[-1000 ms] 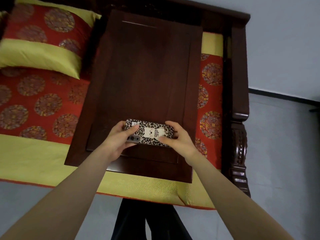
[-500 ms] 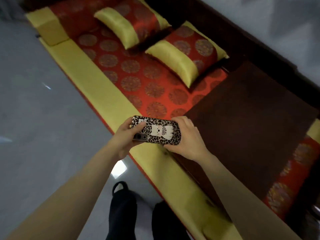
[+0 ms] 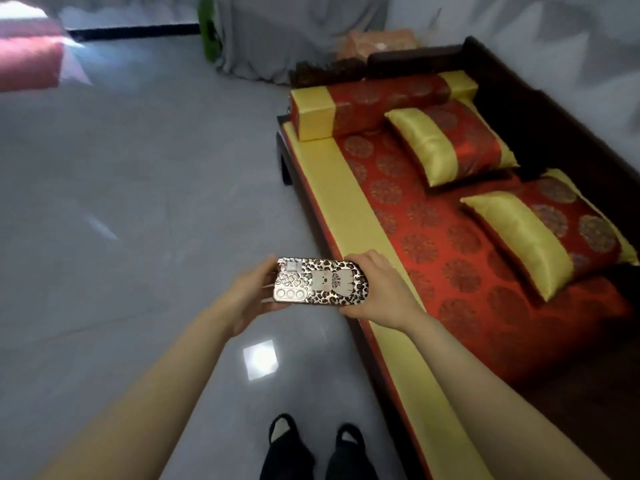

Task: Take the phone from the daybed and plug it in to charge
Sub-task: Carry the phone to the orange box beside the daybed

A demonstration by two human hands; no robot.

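The phone [image 3: 320, 283] in a leopard-print case lies sideways in the air, back side up, over the grey floor just left of the daybed's front edge. My left hand [image 3: 247, 299] grips its camera end and my right hand [image 3: 382, 291] grips the other end. The daybed [image 3: 377, 244] with its red and yellow cushion stretches along the right side. No charger or cable shows in view.
Two red and yellow pillows [image 3: 450, 143] [image 3: 543, 237] and a bolster [image 3: 363, 107] lie on the daybed. Grey floor [image 3: 138, 220] spreads to the left. Grey draped cloth [image 3: 294, 36] hangs at the far end. My feet in black slippers [image 3: 311, 448] stand at the bottom.
I have turned left away from the dark wooden tray table, carrying the phone in both hands. It now hangs over the floor rather than over the daybed.
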